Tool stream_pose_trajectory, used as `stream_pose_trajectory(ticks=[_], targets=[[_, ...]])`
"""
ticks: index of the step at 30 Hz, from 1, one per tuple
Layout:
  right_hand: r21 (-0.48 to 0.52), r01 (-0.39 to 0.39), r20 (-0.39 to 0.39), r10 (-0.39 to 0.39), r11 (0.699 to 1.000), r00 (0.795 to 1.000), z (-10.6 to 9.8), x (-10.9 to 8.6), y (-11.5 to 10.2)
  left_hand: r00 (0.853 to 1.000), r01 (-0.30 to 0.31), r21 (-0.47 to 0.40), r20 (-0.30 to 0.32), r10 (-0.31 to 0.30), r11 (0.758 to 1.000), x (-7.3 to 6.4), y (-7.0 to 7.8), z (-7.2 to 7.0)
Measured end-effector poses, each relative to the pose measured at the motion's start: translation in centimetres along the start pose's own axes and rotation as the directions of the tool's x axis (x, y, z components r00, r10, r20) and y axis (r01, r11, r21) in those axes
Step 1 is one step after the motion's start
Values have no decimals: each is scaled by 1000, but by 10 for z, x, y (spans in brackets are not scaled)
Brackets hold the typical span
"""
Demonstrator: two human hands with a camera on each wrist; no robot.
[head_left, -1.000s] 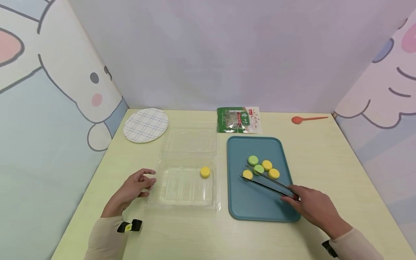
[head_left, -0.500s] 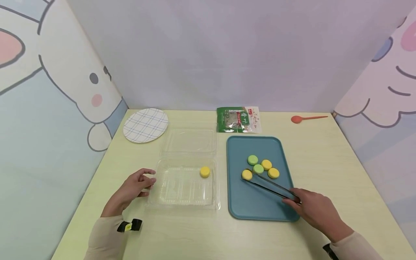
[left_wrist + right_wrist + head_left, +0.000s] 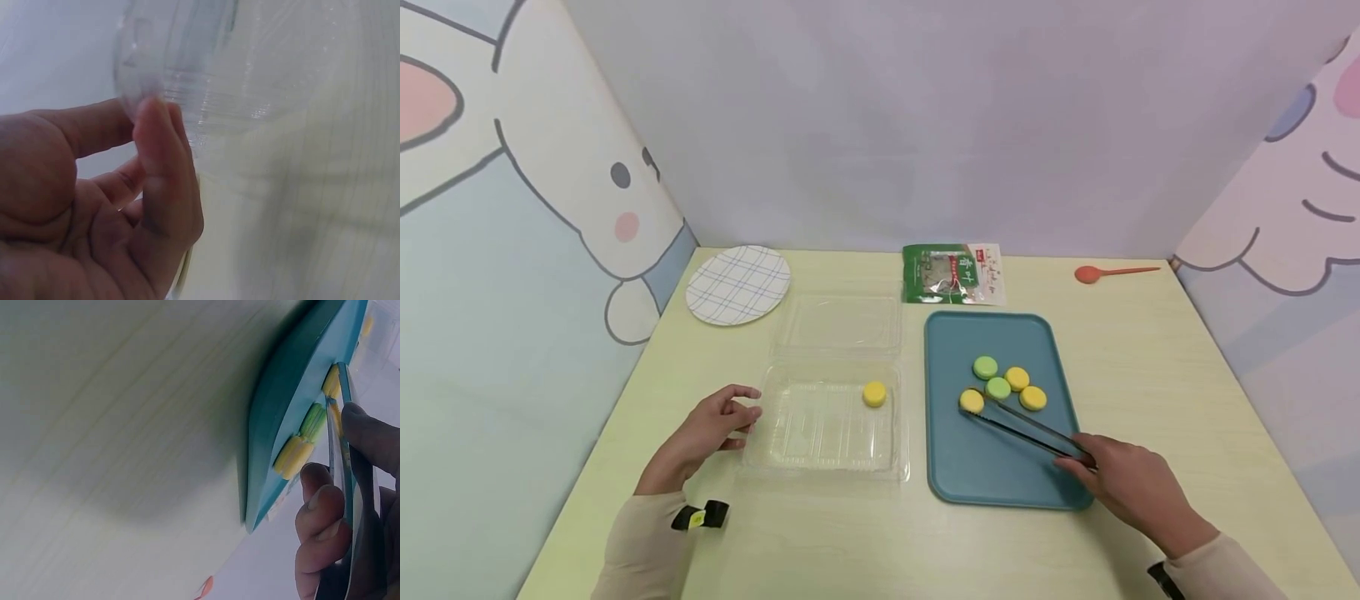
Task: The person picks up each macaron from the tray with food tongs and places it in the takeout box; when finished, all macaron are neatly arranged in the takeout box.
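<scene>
My right hand (image 3: 1138,487) grips a pair of metal tongs (image 3: 1030,429) over the blue tray (image 3: 985,475). The tong tips stand on either side of a yellow macaron (image 3: 972,401) at the left of the group. Close by on the tray lie two green macarons (image 3: 985,367) and two more yellow ones (image 3: 1033,398). On the left, my left hand (image 3: 709,429) pinches the left rim of a clear plastic container (image 3: 187,69) between thumb and fingers. Its lid (image 3: 838,325) lies folded back, and one yellow macaron (image 3: 874,394) sits inside at the upper right.
Behind the container lies a white checked plate (image 3: 737,285) at the back left. A green and white food packet (image 3: 953,274) is beyond the tray. The red spoon (image 3: 1087,274) rests at the back right, near the wall.
The tong tips have drawn together around the left yellow macaron, and the right hand has shifted slightly right. My left hand stays at the container's rim.
</scene>
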State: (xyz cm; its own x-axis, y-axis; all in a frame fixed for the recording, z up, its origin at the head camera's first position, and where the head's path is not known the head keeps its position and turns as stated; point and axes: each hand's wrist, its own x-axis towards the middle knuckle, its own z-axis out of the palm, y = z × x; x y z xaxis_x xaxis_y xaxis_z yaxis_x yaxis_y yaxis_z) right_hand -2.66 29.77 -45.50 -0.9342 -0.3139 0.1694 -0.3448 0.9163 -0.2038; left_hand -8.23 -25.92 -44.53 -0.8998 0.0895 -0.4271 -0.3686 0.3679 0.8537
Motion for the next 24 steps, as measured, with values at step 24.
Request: stream_pose_trajectory(ticks=[24], targets=[[-20, 82, -82, -84, 996, 993, -4, 14, -5, 1000, 16, 21, 1, -16, 1000, 1, -1, 0]])
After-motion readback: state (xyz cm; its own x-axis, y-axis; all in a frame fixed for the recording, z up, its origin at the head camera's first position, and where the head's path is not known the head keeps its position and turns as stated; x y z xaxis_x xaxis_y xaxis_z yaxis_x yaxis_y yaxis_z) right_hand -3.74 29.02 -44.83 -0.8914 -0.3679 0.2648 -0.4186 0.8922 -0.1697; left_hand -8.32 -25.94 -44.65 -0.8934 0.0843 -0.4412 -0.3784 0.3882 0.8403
